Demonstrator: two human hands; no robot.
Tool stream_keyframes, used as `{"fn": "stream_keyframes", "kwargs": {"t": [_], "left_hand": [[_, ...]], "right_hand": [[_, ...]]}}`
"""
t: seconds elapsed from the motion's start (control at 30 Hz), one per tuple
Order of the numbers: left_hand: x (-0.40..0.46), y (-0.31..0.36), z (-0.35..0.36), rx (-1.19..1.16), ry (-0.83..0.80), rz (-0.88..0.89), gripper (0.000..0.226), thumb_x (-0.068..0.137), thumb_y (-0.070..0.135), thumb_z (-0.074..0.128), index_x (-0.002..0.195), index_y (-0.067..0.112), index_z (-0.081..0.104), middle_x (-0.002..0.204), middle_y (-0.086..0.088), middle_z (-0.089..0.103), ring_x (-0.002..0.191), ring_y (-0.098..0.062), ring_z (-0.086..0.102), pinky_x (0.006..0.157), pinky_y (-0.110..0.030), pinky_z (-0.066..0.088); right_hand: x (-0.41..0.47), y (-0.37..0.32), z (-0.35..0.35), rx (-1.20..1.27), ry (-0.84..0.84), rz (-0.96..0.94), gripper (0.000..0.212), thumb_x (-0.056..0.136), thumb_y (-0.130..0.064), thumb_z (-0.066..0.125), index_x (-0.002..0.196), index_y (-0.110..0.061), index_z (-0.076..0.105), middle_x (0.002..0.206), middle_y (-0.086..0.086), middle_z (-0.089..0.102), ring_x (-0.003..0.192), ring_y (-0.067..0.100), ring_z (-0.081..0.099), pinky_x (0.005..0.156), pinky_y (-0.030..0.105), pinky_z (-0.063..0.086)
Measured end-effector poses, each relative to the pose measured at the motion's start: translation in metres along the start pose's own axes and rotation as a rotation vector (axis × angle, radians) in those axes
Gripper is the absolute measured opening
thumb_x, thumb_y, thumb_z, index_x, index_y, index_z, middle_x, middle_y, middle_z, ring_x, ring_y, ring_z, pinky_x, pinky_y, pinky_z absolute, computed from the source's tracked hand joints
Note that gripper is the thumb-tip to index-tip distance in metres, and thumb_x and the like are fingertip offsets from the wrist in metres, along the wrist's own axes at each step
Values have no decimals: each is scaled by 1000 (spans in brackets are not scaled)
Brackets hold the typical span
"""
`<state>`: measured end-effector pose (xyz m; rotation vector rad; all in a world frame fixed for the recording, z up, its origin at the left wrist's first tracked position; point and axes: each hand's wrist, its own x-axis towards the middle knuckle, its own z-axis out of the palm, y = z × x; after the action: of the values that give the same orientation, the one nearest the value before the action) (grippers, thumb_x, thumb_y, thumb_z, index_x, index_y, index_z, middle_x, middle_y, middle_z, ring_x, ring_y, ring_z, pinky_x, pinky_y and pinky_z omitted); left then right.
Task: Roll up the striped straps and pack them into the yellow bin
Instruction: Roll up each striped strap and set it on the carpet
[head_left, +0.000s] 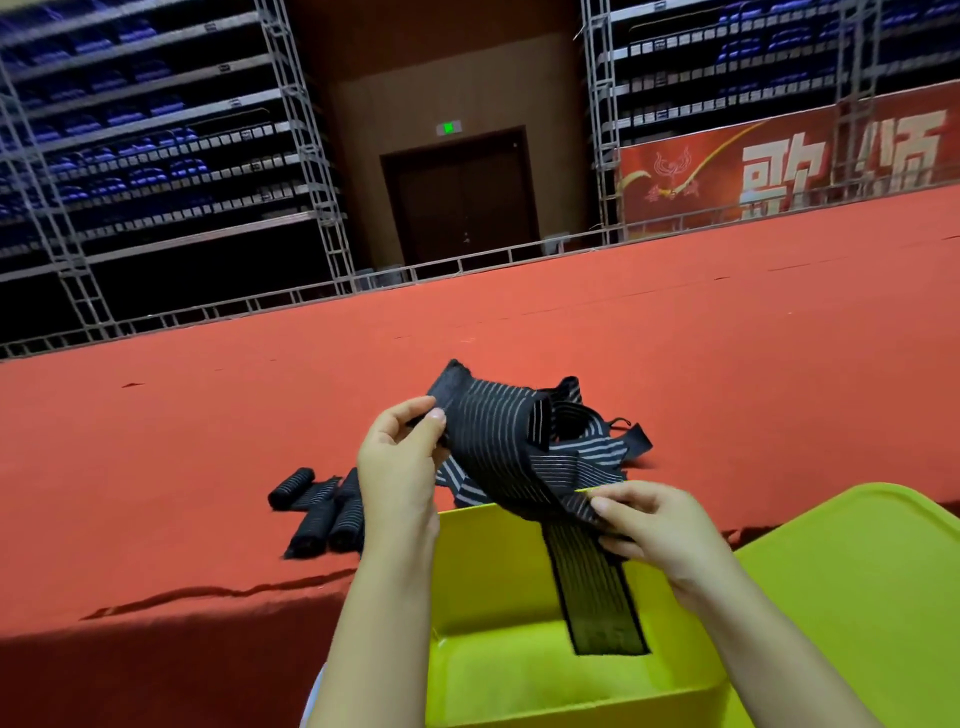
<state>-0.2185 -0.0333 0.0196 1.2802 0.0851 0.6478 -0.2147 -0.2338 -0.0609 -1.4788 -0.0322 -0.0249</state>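
Yellow plastic forms the bin (519, 675), which sits at the near edge of the red-carpeted surface (208, 441) just below both hands; its visible floor holds nothing but the dangling tail of a strap, and whether that tail touches the bottom cannot be told. Just right of the bin lies a matching yellow-green lid (862, 597).

Held above the bin's far rim is the striped strap (498, 436), black elastic with thin pale lines running lengthwise, unrolled and twisted on itself. One end rises past the left hand, while the other end hangs straight down into the bin (this end shows a darker patch at its tip). Behind it on the carpet lies a loose tangle of more straps (587, 436), some with broader grey stripes.

Left of the bin, on the carpet, rests a cluster of rolled straps (322, 514), tight dark cylinders lying side by side.

The left hand (400, 467) pinches the strap's upper part between thumb and curled fingers. The right hand (660, 530) pinches the lower part the same way, fingers closed over the fabric's edge.
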Motion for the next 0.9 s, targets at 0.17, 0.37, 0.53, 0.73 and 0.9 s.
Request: {"fn": "stream_keyframes", "kwargs": {"t": [0.17,0.37,0.53,0.73,0.9], "left_hand": [[-9,-39,-21,200,89,-23,18,89,2,62,87,20,66,88,-8,67,82,-21,61,78,-40,52],[-5,-49,-34,368,198,32,15,91,2,57,93,17,62,84,2,59,70,-13,52,60,-27,41],[5,-51,-46,335,284,40,15,91,1,56,98,14,61,97,-6,61,74,-11,54,66,-27,43],[1,-56,-34,353,125,-25,20,88,6,62,88,26,63,98,-6,67,96,-29,64,89,-51,53],[-21,-56,-17,506,-257,-29,24,83,19,74,102,26,62,106,6,65,100,-10,61,87,-29,51]], "right_hand": [[-1,-6,-25,-262,84,-195,41,80,10,64,96,-28,67,105,1,68,91,14,64,81,28,54],[7,-7,-48,-224,106,-186,56,81,14,60,122,-24,61,135,-14,47,90,16,64,82,31,53],[11,-5,-68,-201,201,-180,47,84,14,57,121,-13,64,134,-1,56,113,16,52,70,25,46],[5,-3,-58,-59,-33,-206,44,83,8,62,99,-31,74,122,-13,64,117,16,57,84,31,48],[-7,-11,-31,158,-174,-275,21,80,4,67,88,-14,75,106,-2,69,72,0,69,62,8,49]]}}
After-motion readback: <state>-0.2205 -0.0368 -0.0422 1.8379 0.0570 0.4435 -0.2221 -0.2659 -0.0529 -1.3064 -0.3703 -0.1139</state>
